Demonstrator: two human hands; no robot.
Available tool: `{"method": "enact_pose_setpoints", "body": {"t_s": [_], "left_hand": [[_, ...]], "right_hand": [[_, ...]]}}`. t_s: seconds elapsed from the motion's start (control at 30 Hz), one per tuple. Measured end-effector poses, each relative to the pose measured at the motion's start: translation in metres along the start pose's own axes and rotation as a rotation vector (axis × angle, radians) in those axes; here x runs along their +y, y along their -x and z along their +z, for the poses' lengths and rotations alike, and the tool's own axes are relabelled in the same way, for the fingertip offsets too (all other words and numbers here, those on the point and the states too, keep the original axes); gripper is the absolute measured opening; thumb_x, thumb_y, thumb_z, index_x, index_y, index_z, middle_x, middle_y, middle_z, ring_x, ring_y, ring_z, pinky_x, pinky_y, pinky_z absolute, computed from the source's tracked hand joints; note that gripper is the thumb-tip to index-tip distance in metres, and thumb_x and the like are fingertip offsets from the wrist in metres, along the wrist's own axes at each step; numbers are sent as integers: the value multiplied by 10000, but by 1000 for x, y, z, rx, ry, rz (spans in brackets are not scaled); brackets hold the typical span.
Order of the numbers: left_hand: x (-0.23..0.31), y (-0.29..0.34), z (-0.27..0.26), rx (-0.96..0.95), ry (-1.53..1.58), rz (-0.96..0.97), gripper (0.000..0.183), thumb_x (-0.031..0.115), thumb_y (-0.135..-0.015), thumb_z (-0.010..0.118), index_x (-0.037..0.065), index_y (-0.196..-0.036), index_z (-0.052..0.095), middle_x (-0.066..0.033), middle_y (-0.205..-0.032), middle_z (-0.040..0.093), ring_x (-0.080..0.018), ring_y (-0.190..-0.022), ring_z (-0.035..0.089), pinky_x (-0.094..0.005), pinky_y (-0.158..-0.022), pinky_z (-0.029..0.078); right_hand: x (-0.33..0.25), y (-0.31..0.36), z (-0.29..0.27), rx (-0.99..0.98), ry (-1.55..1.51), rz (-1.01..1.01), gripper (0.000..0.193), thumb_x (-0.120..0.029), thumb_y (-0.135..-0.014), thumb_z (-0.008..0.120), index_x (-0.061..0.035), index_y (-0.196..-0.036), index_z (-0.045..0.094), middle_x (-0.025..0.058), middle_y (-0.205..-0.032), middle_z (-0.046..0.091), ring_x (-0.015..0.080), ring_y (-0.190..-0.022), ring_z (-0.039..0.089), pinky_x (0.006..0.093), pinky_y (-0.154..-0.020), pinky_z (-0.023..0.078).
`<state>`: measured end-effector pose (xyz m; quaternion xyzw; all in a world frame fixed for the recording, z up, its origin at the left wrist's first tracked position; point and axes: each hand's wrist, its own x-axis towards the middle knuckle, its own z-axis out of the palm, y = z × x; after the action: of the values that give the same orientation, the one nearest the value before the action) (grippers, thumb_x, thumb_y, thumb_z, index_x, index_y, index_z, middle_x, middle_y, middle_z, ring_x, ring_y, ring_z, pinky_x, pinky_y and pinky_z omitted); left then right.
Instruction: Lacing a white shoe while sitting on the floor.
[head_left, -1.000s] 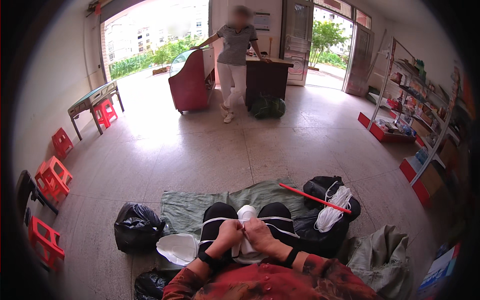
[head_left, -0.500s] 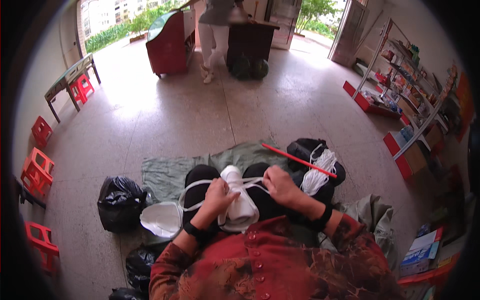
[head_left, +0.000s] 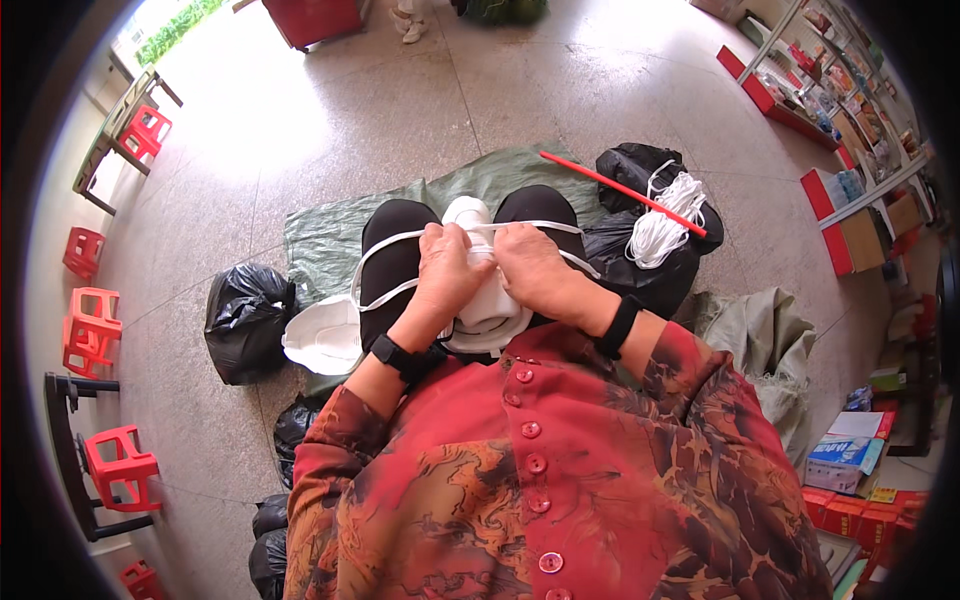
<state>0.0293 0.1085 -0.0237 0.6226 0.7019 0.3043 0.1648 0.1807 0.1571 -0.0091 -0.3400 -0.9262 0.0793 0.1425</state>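
On my lap, between my black-clad knees, rests a white bundle [head_left: 487, 310] of layered, rounded pieces whose exact kind I cannot make out. A flat white cord [head_left: 398, 238] crosses over it and loops out past both knees. My left hand [head_left: 447, 268] is closed on the cord at the bundle's left side. Close beside it, my right hand [head_left: 534, 264] pinches the cord at the bundle's upper right. Fingers hide the place where the strands cross. Left of my knee lies a white shell-shaped piece [head_left: 322, 337], with a loop of cord near it.
A green woven sheet [head_left: 330, 235] lies under my legs. Black plastic bags stand left [head_left: 247, 325] and right [head_left: 640, 262]; a white cord hank [head_left: 664, 225] and red stick [head_left: 620, 188] top the right one. Red stools [head_left: 122, 467] line the left wall, shelves [head_left: 850, 225] the right.
My hands have come closer together over the bundle, drawing the cord in. The view has tilted downward, so the person across the room now shows only at the feet.
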Motion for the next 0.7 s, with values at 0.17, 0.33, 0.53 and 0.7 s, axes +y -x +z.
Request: {"method": "enact_pose_setpoints", "body": {"t_s": [0.17,0.33,0.53,0.7], "left_hand": [[15,5,6,41,-141,98,272,167,-708,705,13,-907,601,-190,-1055,516,-378,-1034,475,-481,-851,418],[18,5,16,96,-283,221,190,164,-732,706,34,-843,622,-151,-963,561,-340,-964,515,-449,-828,433],[19,0,29,82,-470,300,148,99,-756,609,1,-866,598,-155,-864,596,-300,-809,614,-390,-690,506],[31,7,13,72,-471,322,143,60,-742,577,-19,-859,602,-180,-853,601,-305,-798,632,-381,-680,525]], "right_hand": [[18,10,12,-22,-207,56,127,-75,-794,586,12,-877,626,204,-874,608,353,-833,606,438,-759,483],[28,18,20,83,-645,80,134,-14,-813,597,4,-928,663,166,-841,627,308,-783,618,361,-722,484],[26,15,18,180,-655,66,96,-58,-800,590,-8,-857,649,193,-838,612,382,-826,598,436,-733,478],[22,20,1,233,-498,29,118,-92,-764,655,-37,-866,635,150,-872,590,348,-863,585,419,-751,475]]}}
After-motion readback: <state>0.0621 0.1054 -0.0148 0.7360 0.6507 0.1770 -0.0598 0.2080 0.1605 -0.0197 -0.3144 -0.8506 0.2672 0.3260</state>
